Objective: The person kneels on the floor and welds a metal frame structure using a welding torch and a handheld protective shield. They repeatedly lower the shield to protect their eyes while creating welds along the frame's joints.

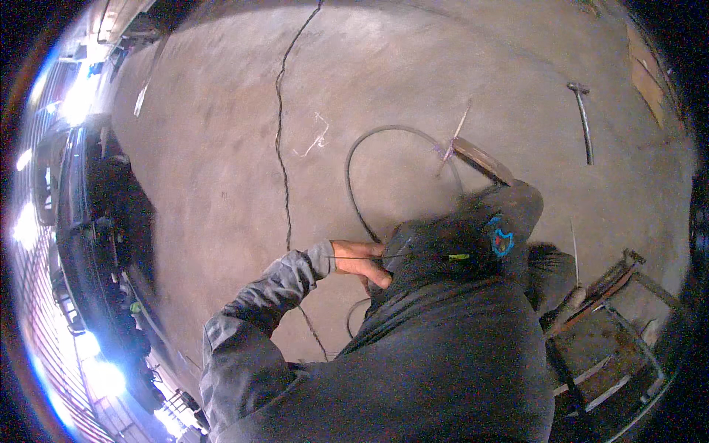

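Note:
My left hand (362,262), at the end of a grey sleeve, closes on the left edge of a dark piece with a blue emblem (473,240). Some of its fingertips are hidden behind that edge, and I cannot tell if the piece is clothing or a mask. A thin dark line crosses the hand toward a small yellow-green mark (459,257). At the lower right, a greyish shape (567,301) could be my gloved right hand, but its fingers do not show clearly. A thin upright rod (574,251) rises beside it.
A rusty metal frame (613,314) stands at the lower right. On the concrete floor lie a hammer (584,125), a brown bar (480,159) with thin rods by its end, a looped grey cable (348,173), a twisted black cable (280,133) and white string (320,136). Bright lights glare at left.

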`<state>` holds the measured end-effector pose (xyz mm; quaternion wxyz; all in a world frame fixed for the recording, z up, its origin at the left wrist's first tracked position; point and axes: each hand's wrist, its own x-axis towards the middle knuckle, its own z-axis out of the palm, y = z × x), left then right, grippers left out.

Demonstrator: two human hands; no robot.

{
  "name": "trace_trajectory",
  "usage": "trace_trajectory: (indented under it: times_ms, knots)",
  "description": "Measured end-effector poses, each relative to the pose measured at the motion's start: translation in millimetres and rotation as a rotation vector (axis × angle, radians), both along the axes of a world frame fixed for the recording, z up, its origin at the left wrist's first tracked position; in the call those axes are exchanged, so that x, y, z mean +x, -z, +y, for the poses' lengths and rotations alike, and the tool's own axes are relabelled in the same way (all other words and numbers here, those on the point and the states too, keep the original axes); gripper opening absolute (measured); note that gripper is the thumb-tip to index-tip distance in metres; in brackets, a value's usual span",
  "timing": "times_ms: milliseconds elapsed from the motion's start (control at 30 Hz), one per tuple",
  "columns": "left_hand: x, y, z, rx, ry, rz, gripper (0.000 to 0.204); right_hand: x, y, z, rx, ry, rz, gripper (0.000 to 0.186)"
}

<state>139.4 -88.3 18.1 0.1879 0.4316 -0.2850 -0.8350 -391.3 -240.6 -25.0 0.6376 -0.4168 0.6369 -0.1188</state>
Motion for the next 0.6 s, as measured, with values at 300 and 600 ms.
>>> trace_trajectory:
  times_ms: [300,600]
  knots:
    - [5.4,-31.8,-6.6,-0.023,0.036,-0.119,0.07,-0.1,-2.7,-5.2,-0.009,-0.033,0.006,0.077]
    - [3.0,-15.2,-29.9,-0.192,-0.003,-0.017,0.078,-2.1,-11.5,7.1,-0.031,0.028,0.034,0.078]
